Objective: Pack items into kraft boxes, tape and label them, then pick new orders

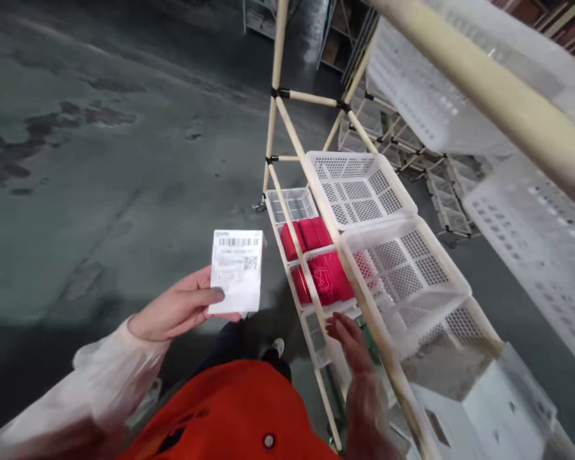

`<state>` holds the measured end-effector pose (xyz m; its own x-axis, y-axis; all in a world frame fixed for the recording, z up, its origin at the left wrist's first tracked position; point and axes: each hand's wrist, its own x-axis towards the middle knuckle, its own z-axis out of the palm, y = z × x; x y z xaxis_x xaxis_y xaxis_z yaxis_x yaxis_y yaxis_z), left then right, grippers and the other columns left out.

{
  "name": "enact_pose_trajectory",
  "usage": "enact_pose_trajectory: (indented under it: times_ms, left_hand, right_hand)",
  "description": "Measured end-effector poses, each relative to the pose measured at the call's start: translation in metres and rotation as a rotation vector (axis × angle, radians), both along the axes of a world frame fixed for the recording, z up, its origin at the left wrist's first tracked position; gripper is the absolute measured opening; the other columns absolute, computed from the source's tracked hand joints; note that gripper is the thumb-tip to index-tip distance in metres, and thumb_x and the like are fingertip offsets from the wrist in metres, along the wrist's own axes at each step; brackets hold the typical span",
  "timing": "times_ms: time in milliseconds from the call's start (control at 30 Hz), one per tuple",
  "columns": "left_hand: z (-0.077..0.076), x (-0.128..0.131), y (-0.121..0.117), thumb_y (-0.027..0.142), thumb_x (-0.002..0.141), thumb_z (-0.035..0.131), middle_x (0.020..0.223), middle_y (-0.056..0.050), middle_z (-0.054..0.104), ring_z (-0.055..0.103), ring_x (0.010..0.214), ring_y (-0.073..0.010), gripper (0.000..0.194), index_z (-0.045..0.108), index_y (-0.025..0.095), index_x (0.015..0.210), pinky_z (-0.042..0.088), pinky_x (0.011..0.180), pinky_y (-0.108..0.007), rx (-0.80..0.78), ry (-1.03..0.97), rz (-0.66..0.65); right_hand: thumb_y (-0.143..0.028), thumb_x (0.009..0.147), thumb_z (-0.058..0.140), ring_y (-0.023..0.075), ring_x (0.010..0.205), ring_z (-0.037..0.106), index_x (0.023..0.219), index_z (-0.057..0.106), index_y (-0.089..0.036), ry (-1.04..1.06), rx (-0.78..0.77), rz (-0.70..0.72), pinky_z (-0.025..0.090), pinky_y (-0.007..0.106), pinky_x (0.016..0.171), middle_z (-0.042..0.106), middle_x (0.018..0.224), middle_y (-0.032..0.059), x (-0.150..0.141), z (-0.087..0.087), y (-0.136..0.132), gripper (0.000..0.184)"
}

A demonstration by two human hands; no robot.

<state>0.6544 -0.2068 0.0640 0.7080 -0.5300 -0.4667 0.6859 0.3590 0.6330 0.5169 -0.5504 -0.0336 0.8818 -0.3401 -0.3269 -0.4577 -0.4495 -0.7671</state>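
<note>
My left hand [184,300] grips a white paper label [237,271] by its lower left side, thumb on top and fingers underneath. A printed barcode, several lines of text and a square code face up on it; the small text is too blurred to read. Close beside the pipe rack, my right hand [349,342] hangs with its fingers loosely bent and nothing seen in them. Just beyond it is a lower-level white basket [330,306] with red packages [330,275] inside. More red packages [306,236] lie in the neighbouring basket.
Cream pipes [311,166] with black joints frame the rack on my right. White perforated baskets [364,191] line its upper level, and larger white bins [407,89] hang close overhead. Grey-green floor [124,160] with dark patches spreads to the left. Shelving [340,38] stands at the back.
</note>
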Motion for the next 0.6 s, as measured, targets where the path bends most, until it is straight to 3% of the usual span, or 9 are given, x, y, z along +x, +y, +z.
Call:
enact_pose_trajectory:
  times_ms: [133,267,400,500,600]
  left_hand:
    - [-0.032,0.022,0.021,0.013,0.075,0.071,0.106,-0.006,0.071,0.069,0.085,-0.0264,0.037,0.065,0.023,0.110,0.061,0.069,-0.038,0.015,0.065,-0.024]
    - [-0.075,0.029,0.039,0.025,0.075,0.073,0.118,-0.005,0.067,0.065,0.098,-0.0310,0.043,0.065,0.033,0.116,0.061,0.072,-0.037,0.071,0.168,-0.037]
    - [-0.105,0.027,0.051,0.032,0.065,0.080,0.114,0.000,0.069,0.065,0.097,-0.0321,0.046,0.069,0.038,0.109,0.061,0.070,-0.037,0.202,0.301,0.036]
    - [-0.119,0.022,0.052,0.036,0.055,0.084,0.102,0.002,0.073,0.067,0.087,-0.0313,0.055,0.069,0.042,0.108,0.061,0.063,-0.035,0.322,0.393,0.184]
    - [-0.131,0.018,0.049,0.034,0.048,0.085,0.090,0.001,0.074,0.067,0.078,-0.0318,0.069,0.066,0.045,0.114,0.060,0.058,-0.036,0.391,0.455,0.247]
  right_hand:
    - [-0.041,0.086,0.042,0.0230,0.088,0.065,0.097,0.064,-0.012,0.089,-0.265,0.022,0.052,0.038,0.079,0.069,0.095,0.0141,0.114,-0.096,-0.027,0.039]
    - [-0.016,0.081,0.048,0.0251,0.109,0.056,0.097,0.066,-0.013,0.198,-0.522,0.196,0.041,0.041,0.097,0.065,0.111,0.0161,0.189,-0.158,-0.051,0.025]
    - [-0.005,0.077,0.049,0.0273,0.120,0.047,0.112,0.063,-0.013,0.328,-0.690,0.449,0.034,0.045,0.102,0.059,0.124,0.0175,0.223,-0.202,-0.058,0.038]
    - [-0.003,0.081,0.044,0.0219,0.127,0.041,0.120,0.060,-0.018,0.391,-0.745,0.669,0.028,0.041,0.106,0.055,0.132,0.0115,0.228,-0.225,-0.065,0.045]
    - [-0.004,0.080,0.044,0.0244,0.139,0.024,0.133,0.051,-0.024,0.451,-0.832,0.779,0.014,0.048,0.113,0.039,0.148,0.0063,0.225,-0.243,-0.076,0.057]
